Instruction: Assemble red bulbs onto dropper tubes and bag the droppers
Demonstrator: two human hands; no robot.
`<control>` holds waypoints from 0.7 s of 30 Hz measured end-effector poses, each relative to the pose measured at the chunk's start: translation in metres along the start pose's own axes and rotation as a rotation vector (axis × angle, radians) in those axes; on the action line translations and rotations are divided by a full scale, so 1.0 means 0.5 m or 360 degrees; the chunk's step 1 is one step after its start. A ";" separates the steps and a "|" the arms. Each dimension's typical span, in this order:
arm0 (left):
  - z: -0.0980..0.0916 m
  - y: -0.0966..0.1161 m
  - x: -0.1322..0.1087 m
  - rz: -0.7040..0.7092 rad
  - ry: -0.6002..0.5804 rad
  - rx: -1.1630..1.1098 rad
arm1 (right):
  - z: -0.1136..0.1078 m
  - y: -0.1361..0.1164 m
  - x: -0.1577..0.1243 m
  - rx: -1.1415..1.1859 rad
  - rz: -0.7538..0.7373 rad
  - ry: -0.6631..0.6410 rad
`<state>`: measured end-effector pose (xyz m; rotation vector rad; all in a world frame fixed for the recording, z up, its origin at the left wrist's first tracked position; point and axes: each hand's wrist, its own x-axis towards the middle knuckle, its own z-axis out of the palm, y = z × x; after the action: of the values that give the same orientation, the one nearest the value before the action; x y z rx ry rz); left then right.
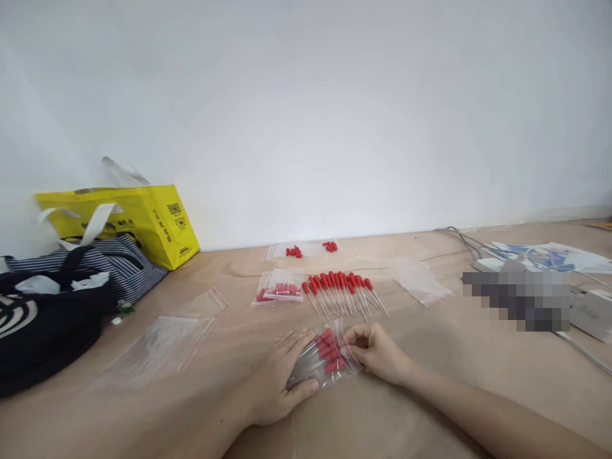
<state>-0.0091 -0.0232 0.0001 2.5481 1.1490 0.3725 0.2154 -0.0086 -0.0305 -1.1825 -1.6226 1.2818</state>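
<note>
A clear zip bag (329,354) with several red-topped droppers inside lies on the table near its front, its zip edge to the right. My left hand (282,376) grips the bag's left part between thumb and fingers. The fingers of my right hand (375,350) are pinched on the zip edge at the bag's right end. Just behind the bag, loose droppers (339,290) with red bulbs and thin clear stems lie in a fanned row. To their left are filled clear bags (280,288) with red bulbs in them.
Flat clear bags (162,338) lie at the left, another (421,282) at the right. Farther back is a bag with red bulbs (313,250). A yellow bag (167,223) and dark bags (52,325) stand left; cables and papers (549,256) lie right.
</note>
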 end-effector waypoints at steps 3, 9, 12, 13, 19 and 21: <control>0.001 -0.002 0.001 0.0018 0.0014 -0.0010 | 0.001 -0.002 -0.008 -0.0199 -0.0219 0.0036; 0.000 0.000 0.002 0.0039 0.0044 -0.0074 | -0.001 -0.013 -0.018 -0.0446 -0.0355 -0.0007; 0.001 -0.001 0.001 0.0060 0.0072 -0.0074 | 0.011 -0.012 -0.014 -0.0492 -0.0237 0.0109; 0.001 -0.001 0.000 0.0074 0.0080 -0.0071 | 0.015 -0.012 -0.013 -0.0529 -0.0223 0.0164; 0.003 -0.003 0.000 0.0125 0.0135 -0.0052 | 0.014 -0.016 -0.015 -0.0687 -0.0329 0.0147; 0.003 -0.005 0.001 0.0137 0.0123 -0.0060 | 0.001 -0.018 -0.014 -0.0639 -0.0384 0.0001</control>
<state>-0.0100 -0.0217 -0.0023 2.5762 1.0506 0.5125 0.2151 -0.0161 -0.0222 -1.1689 -2.0144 0.8262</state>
